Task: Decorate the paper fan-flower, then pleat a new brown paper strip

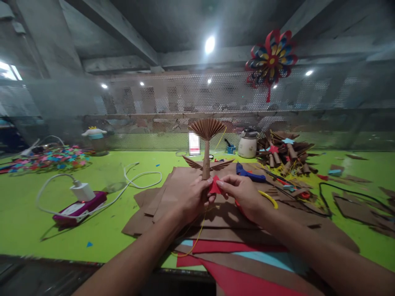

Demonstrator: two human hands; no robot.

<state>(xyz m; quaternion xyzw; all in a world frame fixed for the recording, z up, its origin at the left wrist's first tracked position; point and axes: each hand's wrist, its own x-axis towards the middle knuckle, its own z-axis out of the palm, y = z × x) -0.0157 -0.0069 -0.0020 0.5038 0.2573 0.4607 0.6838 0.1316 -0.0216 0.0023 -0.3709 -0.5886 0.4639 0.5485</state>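
A brown paper figure (206,158) stands upright in my left hand (197,192), whose fingers close round its lower tube. It has a pleated fan at the top, two small pleated wings low down and a yellow string hanging beneath. My right hand (239,191) pinches a small red paper piece (215,186), held against the figure's lower end. The piece's full outline is partly covered by fingers. Under both hands lie stacked brown paper sheets (173,193). A blue glue gun (251,174) lies just beyond my right hand, and yellow-handled scissors (268,199) are beside it.
Finished-looking brown paper figures with stars (285,152) are piled at the right, near a white jug (247,144). Loose coloured paper stars (61,158) lie at the left. A purple power strip (80,207) with a white cable sits nearer. Red paper (240,246) lies at the front edge.
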